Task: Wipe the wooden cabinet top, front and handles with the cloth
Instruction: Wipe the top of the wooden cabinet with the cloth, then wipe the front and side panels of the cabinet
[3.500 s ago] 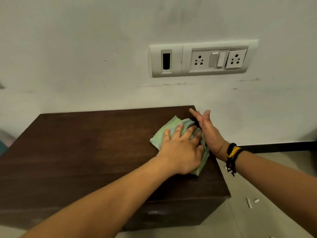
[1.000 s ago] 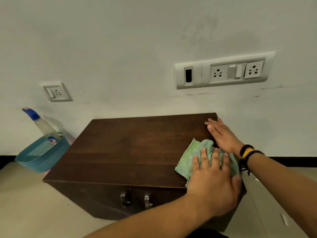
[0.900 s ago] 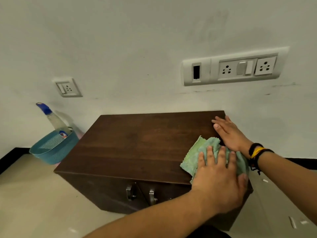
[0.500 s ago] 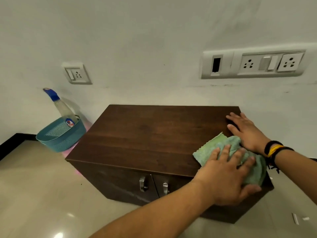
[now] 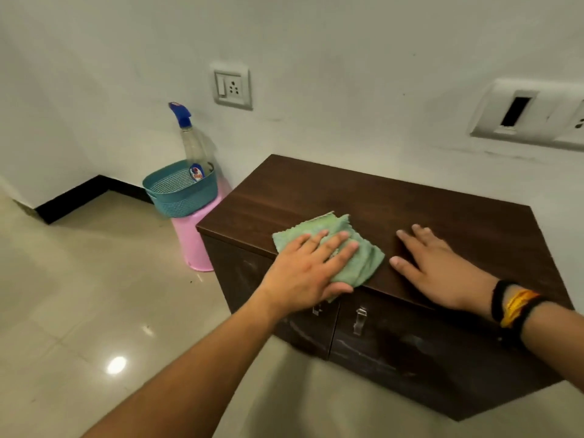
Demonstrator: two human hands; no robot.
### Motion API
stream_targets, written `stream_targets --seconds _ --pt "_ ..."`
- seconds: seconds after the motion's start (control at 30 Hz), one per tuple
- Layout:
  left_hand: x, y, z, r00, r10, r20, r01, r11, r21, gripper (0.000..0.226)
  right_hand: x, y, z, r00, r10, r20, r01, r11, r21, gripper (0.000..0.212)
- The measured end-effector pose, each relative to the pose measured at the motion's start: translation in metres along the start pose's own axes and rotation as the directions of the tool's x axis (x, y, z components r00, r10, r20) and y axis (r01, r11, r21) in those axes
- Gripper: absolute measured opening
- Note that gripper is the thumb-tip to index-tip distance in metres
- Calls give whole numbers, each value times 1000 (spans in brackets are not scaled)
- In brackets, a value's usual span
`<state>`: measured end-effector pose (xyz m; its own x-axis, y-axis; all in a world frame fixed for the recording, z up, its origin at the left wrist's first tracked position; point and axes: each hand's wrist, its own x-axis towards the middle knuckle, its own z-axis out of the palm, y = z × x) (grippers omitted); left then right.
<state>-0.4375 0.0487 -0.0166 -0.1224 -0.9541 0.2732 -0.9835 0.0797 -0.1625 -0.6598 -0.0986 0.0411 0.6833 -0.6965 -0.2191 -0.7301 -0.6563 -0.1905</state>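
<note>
The cloth (image 5: 328,248), green and folded, lies on the cabinet (image 5: 395,216) top at its near edge, towards the left end, with one corner hanging just over the front. The left hand (image 5: 311,273) lies flat on it, fingers spread and pressing down rather than gripping, the thumb hooked over the front lip. The right hand (image 5: 439,273) rests open and flat on bare wood to the right of the cloth, holding nothing and apparently steadying the body.

The step in hand looks like wiping the top along its near edge. To do it well, keep the palm flat so the whole fold stays in contact, and run long overlapping passes out to the left corner and the far edge against the wall, where dust tends to gather. The top looks smooth, so the cloth should slide easily; steady downward pressure will stop it bunching.

The two doors below show pale smears, and the two metal handles (image 5: 360,317) sit just under the left hand, so those are probably still to come.

On the floor to the left stands a pink stool (image 5: 196,245) carrying a blue basket (image 5: 181,194) with a spray bottle (image 5: 192,143).
</note>
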Motion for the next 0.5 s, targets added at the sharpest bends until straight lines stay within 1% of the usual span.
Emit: stream_targets --seconds 0.13,0.2,0.23,0.27,0.3,0.33,0.37,0.43,0.5 --pt "-29 -46 7 979 -197 -57 199 979 37 75 9 -53 11 999 -48 -9 48 997 -67 75" --pt "-44 -65 13 939 -317 -133 322 946 21 74 15 -74 16 995 -104 -3 103 989 -105 75" --pt "-52 -73 16 901 -397 -177 402 916 -8 73 17 -84 17 989 -145 12 146 982 -122 76" --pt "-59 -78 20 842 -493 -219 493 868 -59 71 20 -93 18 979 -200 29 202 969 -144 78" --pt "-65 -81 25 763 -597 -250 583 801 -136 69 24 -102 19 964 -263 41 267 948 -176 79" --pt "-68 -80 30 669 -692 -271 654 722 -229 68 29 -111 20 944 -326 49 328 920 -213 79" --pt "-67 -77 35 572 -770 -283 695 638 -331 67 36 -120 20 924 -378 53 379 892 -244 78" --pt "-55 -63 43 385 -885 -262 691 464 -554 67 50 -137 18 892 -449 57 447 854 -265 74" --pt "-44 -43 54 193 -967 -165 619 250 -745 69 62 -151 20 869 -493 49 486 830 -274 72"
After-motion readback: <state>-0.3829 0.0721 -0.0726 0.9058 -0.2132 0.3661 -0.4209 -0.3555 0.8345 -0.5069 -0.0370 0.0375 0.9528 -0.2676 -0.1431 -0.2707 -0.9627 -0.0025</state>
